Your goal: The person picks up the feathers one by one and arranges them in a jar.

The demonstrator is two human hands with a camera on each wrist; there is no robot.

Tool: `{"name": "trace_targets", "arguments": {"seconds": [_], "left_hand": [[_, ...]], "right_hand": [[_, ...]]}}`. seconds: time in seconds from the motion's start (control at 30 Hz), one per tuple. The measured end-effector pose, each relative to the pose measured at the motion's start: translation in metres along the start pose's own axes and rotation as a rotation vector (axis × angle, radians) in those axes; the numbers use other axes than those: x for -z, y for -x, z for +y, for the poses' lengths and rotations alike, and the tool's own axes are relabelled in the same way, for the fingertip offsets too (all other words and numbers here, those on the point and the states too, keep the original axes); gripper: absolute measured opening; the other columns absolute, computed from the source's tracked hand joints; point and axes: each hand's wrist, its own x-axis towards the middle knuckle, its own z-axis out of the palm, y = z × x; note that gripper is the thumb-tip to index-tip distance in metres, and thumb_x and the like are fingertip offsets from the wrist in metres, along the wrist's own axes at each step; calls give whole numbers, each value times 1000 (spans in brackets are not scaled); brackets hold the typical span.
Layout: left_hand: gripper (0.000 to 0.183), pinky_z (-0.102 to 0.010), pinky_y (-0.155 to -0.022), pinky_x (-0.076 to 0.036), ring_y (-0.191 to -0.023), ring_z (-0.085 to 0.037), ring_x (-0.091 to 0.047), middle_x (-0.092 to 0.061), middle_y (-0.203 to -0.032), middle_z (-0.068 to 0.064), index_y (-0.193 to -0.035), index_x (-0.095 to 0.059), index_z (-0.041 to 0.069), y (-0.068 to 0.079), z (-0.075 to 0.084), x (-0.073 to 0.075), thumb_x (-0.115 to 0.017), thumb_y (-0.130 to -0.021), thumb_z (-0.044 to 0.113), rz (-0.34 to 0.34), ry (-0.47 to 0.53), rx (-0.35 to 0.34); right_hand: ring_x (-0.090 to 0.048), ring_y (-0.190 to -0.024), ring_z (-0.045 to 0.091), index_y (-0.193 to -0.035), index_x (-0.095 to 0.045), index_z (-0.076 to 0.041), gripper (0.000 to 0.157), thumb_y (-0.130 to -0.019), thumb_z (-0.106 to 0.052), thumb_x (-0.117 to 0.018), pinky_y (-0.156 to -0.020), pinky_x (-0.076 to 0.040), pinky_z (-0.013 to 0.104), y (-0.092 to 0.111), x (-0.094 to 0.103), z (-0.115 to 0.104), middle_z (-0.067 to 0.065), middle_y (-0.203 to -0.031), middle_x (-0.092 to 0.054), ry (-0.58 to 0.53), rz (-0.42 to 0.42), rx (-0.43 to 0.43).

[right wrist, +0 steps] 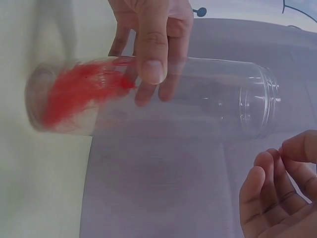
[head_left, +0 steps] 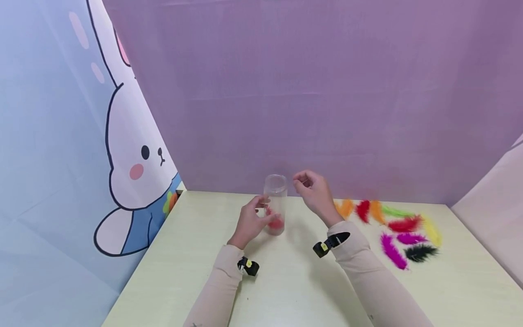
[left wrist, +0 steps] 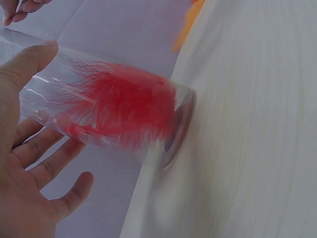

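A clear, tall cylindrical jar stands upright near the back of the table, its mouth uncovered. Red feather fluff lies in its lower part, against the base. My left hand holds the jar's side, thumb on one side and fingers on the other, with the little finger apart. Beside the jar's mouth, to its right, is my right hand. Its thumb and index fingertips meet and the other fingers are curled; no feather shows between them, only a tiny reddish spot at the tips.
On the right of the table lie several loose feathers, among them orange, red, magenta, yellow, green and black. A purple cloth hangs behind the jar, and a rabbit-print cloth on the left.
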Motion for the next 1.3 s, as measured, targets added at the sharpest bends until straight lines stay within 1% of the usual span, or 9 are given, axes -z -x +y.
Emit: {"name": "trace_targets", "arguments": {"seconds": [0.13, 0.33, 0.5, 0.63, 0.83, 1.0, 1.07, 1.13, 1.3], "left_hand": [[63, -51, -101, -52, -113, -26, -67, -72, -124, -2, -133, -62, 11, 0, 0, 0, -89, -80, 31, 2, 2, 6], [61, -53, -102, -51, -114, -26, -67, -72, -124, -2, -133, -62, 13, 0, 1, -1, -89, -80, 27, 2, 5, 18], [59, -51, -101, -51, -114, -24, -67, -72, -124, -1, -131, -63, 15, 0, 2, -2, -89, -80, 28, 6, -1, 26], [59, -48, -101, -51, -115, -23, -67, -72, -125, 1, -132, -62, 16, 1, 4, -1, -88, -81, 29, 6, -11, 38], [59, -49, -102, -51, -115, -25, -67, -72, -126, -1, -134, -62, 14, 1, 4, -1, -88, -81, 24, 11, -9, 35], [60, -49, -101, -51, -115, -25, -67, -72, -125, 0, -134, -62, 15, 1, 3, 0, -88, -81, 25, 14, -15, 33], [60, -48, -101, -51, -115, -25, -67, -71, -126, 0, -134, -62, 15, 1, 3, 0, -88, -81, 25, 15, -15, 33], [60, -48, -101, -51, -115, -25, -67, -71, -125, -1, -134, -62, 15, 1, 2, 0, -88, -81, 24, 15, -13, 31], [62, -48, -101, -51, -115, -24, -67, -71, -125, -1, -135, -61, 13, 0, 2, -1, -88, -81, 26, 9, -14, 24]], "right_hand": [[-62, -77, 22, -107, -71, -7, 13, -98, -14, -65, -65, -53, 26, 6, 3, 6, 13, -93, -68, -22, -10, -18], [-66, -78, 28, -107, -71, -6, 13, -100, -15, -65, -66, -55, 24, 18, 8, 22, 14, -92, -68, -23, -15, -61], [-67, -82, 33, -107, -71, -7, 13, -100, -16, -65, -68, -56, 24, 31, 16, 40, 14, -94, -68, -11, -12, -104], [-67, -83, 30, -108, -70, -8, 13, -101, -18, -65, -70, -57, 23, 42, 26, 52, 14, -98, -68, 16, -15, -164], [-65, -75, 16, -109, -70, -5, 14, -100, -15, -66, -69, -58, 23, 58, 44, 73, 17, -96, -68, 16, 7, -197], [-67, -77, 21, -111, -69, -3, 17, -100, -15, -65, -69, -58, 22, 70, 63, 93, 16, -94, -68, 17, 28, -215], [-68, -80, 25, -112, -68, -2, 18, -101, -15, -64, -70, -59, 23, 74, 72, 99, 16, -97, -69, 17, 36, -229], [-69, -82, 25, -114, -67, -2, 20, -102, -16, -62, -72, -59, 23, 78, 82, 104, 16, -100, -70, 19, 45, -254], [-69, -83, 16, -119, -65, -1, 26, -104, -21, -59, -74, -60, 23, 84, 107, 113, 7, -100, -70, 15, 82, -305]]}}
